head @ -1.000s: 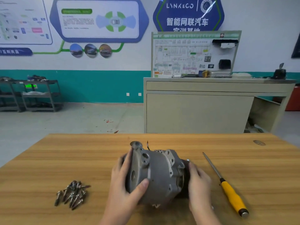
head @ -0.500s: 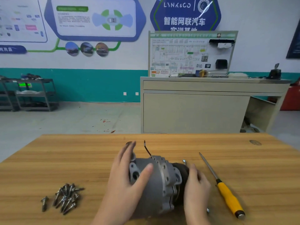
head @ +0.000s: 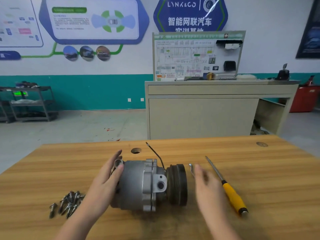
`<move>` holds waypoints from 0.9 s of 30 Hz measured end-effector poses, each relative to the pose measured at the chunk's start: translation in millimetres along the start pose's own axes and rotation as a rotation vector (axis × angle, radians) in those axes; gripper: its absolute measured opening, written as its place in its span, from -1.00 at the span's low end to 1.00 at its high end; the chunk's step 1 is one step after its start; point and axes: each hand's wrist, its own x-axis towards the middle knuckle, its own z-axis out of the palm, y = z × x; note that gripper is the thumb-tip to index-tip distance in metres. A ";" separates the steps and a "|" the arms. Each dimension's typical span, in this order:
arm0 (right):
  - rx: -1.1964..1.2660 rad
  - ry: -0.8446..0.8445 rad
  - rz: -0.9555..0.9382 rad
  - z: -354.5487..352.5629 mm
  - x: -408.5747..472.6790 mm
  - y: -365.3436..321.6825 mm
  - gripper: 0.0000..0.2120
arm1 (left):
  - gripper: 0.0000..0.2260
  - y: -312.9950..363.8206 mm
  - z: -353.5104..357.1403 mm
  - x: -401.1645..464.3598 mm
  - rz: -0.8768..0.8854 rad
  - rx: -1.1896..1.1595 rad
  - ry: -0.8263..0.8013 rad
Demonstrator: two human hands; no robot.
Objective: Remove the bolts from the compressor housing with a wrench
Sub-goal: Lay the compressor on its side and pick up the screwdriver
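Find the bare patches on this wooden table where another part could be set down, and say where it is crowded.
Free: the table right of the yellow-handled tool, the left end beyond the bolts, and the near edge between the forearms. Crowded: the middle, where the left hand rests on the compressor, and the narrow gap holding the right hand.

Compressor housing (head: 138, 182): grey cast metal, lying on its side on the wooden tabletop (head: 268, 170), dark grooved pulley (head: 178, 184) at its right end, thin black wire (head: 155, 153) rising from the top. Bolts (head: 66, 203): loose pile of silver bolts on the tabletop left of the housing, well apart. Wrench (head: 228, 186): yellow-handled, slim steel shaft, lying right of the pulley, shaft pointing away.
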 end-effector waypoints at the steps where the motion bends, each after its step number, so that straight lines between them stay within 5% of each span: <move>1: -0.181 0.110 0.038 -17.3 11.3 13.7 -0.66 | -0.62 4.8 0.9 2.4 0.057 0.101 0.064; 3: -0.621 0.159 0.242 -52.2 31.0 41.8 -0.49 | -0.53 15.1 8.3 7.6 0.238 0.366 0.108; 6: -0.795 -0.101 0.472 -69.9 42.5 66.7 -0.48 | -0.31 22.1 32.8 11.8 0.296 0.837 -0.061; 10: -0.760 -0.114 0.291 -60.0 44.7 69.0 -0.60 | -0.21 10.0 44.8 5.1 0.272 1.077 -0.012; 18: 0.262 0.084 -0.204 -73.2 44.9 -40.7 -0.76 | -0.09 6.5 41.5 -13.7 0.292 1.150 -0.062; 22: 1.083 -0.061 -0.029 -72.3 57.4 -107.6 -0.85 | -0.07 4.0 42.4 -17.8 0.284 1.182 -0.049; 27: 1.296 -0.100 0.069 -58.2 73.8 -166.9 -0.73 | -0.22 7.4 45.4 -22.6 0.276 1.120 -0.032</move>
